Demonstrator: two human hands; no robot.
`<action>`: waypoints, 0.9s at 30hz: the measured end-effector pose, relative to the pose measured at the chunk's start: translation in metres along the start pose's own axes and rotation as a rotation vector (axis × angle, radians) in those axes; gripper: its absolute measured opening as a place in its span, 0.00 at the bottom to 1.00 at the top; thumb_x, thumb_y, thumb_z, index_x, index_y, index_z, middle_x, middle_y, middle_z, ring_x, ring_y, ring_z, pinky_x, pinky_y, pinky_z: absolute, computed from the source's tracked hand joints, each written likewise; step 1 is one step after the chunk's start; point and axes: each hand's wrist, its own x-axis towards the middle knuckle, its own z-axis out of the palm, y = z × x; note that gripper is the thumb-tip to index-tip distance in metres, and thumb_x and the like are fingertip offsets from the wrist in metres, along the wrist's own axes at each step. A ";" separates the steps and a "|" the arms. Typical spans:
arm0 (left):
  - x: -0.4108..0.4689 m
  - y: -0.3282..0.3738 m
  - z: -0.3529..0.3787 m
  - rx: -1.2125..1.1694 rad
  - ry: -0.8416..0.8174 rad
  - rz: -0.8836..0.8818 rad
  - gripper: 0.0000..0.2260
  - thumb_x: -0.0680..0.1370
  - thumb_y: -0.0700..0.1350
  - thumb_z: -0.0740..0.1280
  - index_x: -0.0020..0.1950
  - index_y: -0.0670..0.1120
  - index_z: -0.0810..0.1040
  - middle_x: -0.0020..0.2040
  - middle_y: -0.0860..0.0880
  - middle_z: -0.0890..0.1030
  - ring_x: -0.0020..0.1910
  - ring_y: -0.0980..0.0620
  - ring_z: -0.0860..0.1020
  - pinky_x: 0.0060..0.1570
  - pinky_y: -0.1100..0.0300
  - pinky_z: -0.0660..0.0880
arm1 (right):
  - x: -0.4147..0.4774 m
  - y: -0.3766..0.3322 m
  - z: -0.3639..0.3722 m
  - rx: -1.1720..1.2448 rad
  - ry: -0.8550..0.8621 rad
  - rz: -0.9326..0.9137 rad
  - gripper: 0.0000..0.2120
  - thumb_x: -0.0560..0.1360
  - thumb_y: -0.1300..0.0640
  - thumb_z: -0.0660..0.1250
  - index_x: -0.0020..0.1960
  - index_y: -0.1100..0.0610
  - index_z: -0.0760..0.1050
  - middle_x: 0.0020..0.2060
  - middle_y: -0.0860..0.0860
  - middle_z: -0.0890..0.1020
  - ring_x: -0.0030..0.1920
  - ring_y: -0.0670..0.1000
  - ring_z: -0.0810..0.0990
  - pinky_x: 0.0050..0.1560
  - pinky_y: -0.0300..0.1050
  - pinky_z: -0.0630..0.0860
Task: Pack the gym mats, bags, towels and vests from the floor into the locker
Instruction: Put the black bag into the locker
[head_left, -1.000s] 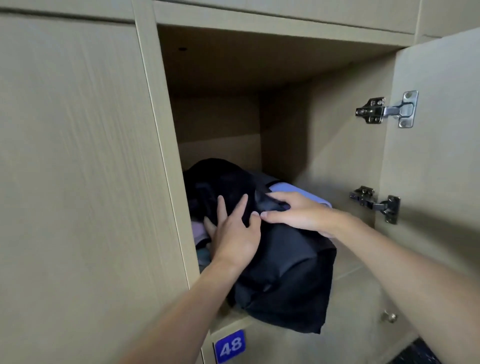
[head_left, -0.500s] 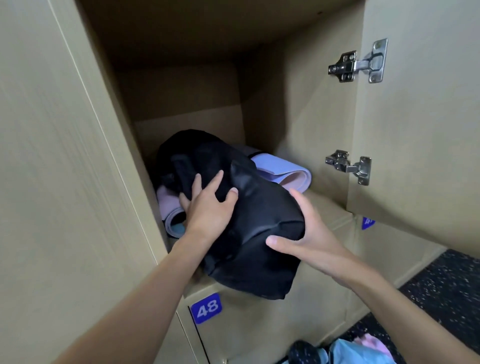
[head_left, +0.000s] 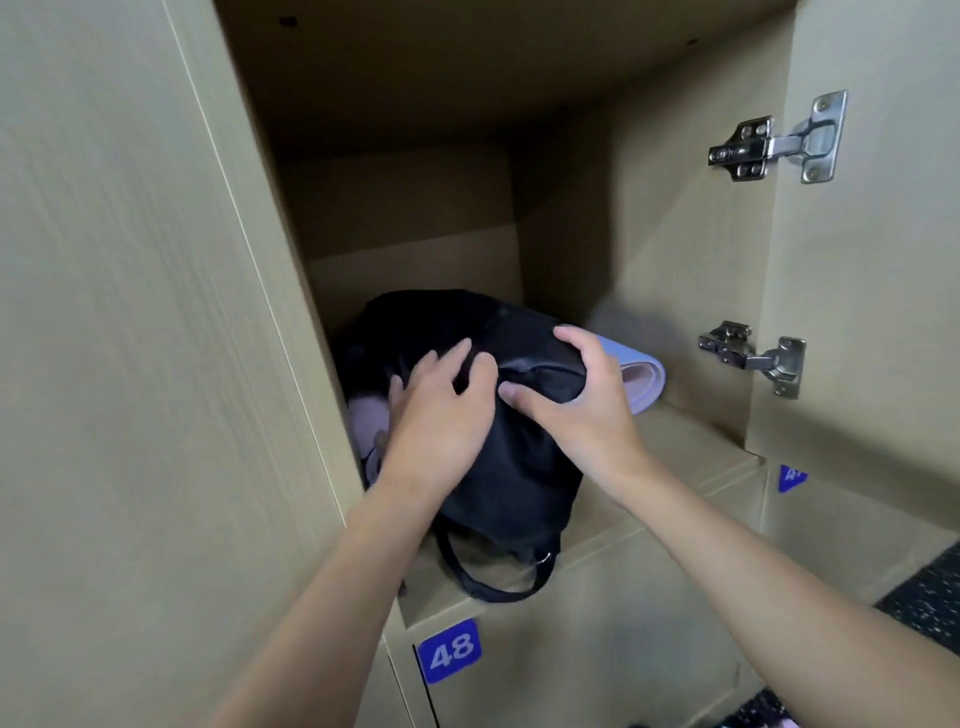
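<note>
In the head view, the black bag sits in the mouth of the open locker, at the centre of the frame, its bulk over the front edge of the shelf. The left hand lies flat on the bag's near face with fingers spread, pressing. At about 2 o'clock from it, the right hand curls over the bag's top fold, fingers on the far side and thumb on the near side, gripping the fabric. A rolled lilac gym mat lies at 3 o'clock of the bag, touching it. A second, pinkish roll shows at 9 o'clock, wedged against the left wall; whether it is a mat or a towel I cannot tell. The step in hand looks like seating the bag deeper. It would go best if the palm drives towards 12 o'clock while the gripping hand lifts the fold over the rolls, so the soft fabric does not bunch. The loop strap and its metal ring hang out at 6 o'clock and should be tucked in, or the door at 3 o'clock may catch on them. For writing, a blue label at 6 o'clock reads "48". A second blue label at 4 o'clock is cut off by the door and cannot be read. No brand shows on the bag or mat.
</note>
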 end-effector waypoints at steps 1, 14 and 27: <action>-0.011 -0.007 0.002 0.030 -0.004 0.009 0.29 0.76 0.68 0.58 0.76 0.64 0.64 0.80 0.56 0.60 0.80 0.51 0.54 0.78 0.44 0.53 | -0.001 0.003 0.000 0.006 -0.007 0.006 0.38 0.64 0.47 0.81 0.69 0.43 0.67 0.65 0.47 0.69 0.61 0.41 0.69 0.63 0.35 0.65; -0.060 -0.060 0.035 -0.229 0.174 -0.078 0.41 0.67 0.54 0.79 0.73 0.67 0.58 0.76 0.52 0.57 0.72 0.53 0.66 0.71 0.54 0.69 | -0.019 0.035 -0.011 0.212 -0.222 0.203 0.49 0.69 0.48 0.78 0.77 0.33 0.49 0.68 0.33 0.69 0.64 0.33 0.70 0.62 0.36 0.69; -0.039 -0.031 0.034 -0.302 0.241 0.164 0.34 0.73 0.40 0.75 0.73 0.60 0.66 0.72 0.53 0.64 0.65 0.66 0.68 0.61 0.80 0.65 | 0.002 0.025 -0.003 0.342 -0.124 0.060 0.37 0.71 0.58 0.77 0.71 0.35 0.66 0.60 0.34 0.75 0.55 0.27 0.75 0.57 0.30 0.75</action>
